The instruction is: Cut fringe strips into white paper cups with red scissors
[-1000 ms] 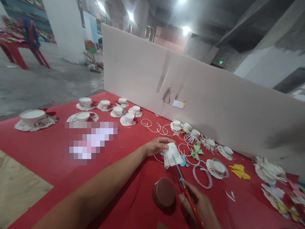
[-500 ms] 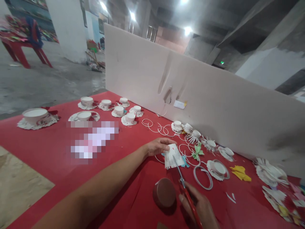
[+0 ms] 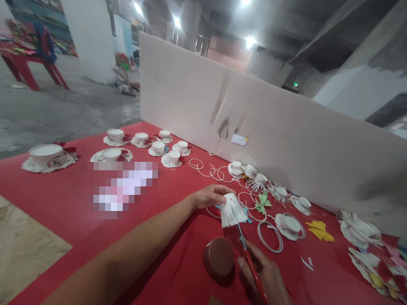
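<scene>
Paper cup (image 3: 233, 209) getting snipped into fringe near the table's (image 3: 63, 199) front edge.
Left hand (image 3: 210, 195) pinches its base, right hand (image 3: 265, 275) closed on scissors (image 3: 249, 258); probably flimsy, crushes easily.

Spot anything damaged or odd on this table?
The white board behind the table has dents and dark smudges near its middle. Paper rings and snippets lie loose on the red cloth.

Paper cup (image 3: 233, 209) in left hand (image 3: 210, 195); scissors (image 3: 249, 260) right of round lid (image 3: 218, 256); board (image 3: 270, 135) behind.
</scene>
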Motion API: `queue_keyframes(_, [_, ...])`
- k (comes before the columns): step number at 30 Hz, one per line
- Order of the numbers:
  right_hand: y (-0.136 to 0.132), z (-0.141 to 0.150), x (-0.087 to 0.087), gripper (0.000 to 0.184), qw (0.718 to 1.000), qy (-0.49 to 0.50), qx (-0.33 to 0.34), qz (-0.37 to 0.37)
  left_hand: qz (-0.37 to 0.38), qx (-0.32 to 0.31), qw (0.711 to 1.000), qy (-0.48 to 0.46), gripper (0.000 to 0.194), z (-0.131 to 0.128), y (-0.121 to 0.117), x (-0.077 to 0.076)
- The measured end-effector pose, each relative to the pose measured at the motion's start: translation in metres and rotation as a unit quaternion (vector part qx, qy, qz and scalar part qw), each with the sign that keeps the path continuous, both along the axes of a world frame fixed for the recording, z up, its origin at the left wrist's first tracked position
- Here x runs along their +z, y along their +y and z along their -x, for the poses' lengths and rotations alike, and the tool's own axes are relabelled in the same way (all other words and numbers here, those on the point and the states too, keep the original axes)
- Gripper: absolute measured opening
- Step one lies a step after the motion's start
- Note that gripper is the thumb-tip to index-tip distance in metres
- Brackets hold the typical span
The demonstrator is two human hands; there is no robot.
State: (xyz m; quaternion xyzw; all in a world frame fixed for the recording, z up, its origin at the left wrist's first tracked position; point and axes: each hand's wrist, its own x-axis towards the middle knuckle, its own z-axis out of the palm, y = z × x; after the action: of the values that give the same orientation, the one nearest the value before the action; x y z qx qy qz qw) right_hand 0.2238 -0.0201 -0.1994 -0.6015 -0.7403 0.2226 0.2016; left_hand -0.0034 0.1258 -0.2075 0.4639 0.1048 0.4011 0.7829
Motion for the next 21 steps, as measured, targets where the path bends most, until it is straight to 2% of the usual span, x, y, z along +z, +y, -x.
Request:
queue_keyframes(5, [-0.0002, 0.0024, 0.0022, 0.055, 1.000, 0.004, -0.017, -0.005, -0.004, -0.004, 1.000, 0.008, 0.048, -0.0004, 0.0006, -0.0013])
queue_keyframes(9, [-0.0002, 0.0012, 0.0012, 0.046, 0.999, 0.001, 0.014, -0.032, -0.005, -0.005, 1.000, 0.012, 0.048, -0.0003, 0.0015, -0.0017])
queue_keyframes(13, [-0.0018, 0.0035, 0.0000, 0.045, 0.998, 0.029, -0.024, -0.059, -0.008, -0.006, 1.000, 0.015, 0.047, -0.0002, 0.0017, -0.0023])
queue_keyframes(21, [0.0013, 0.0005, 0.0068, 0.048, 0.999, -0.015, 0.029, -0.011, -0.013, -0.015, 1.000, 0.023, 0.047, -0.0013, 0.0021, -0.0054])
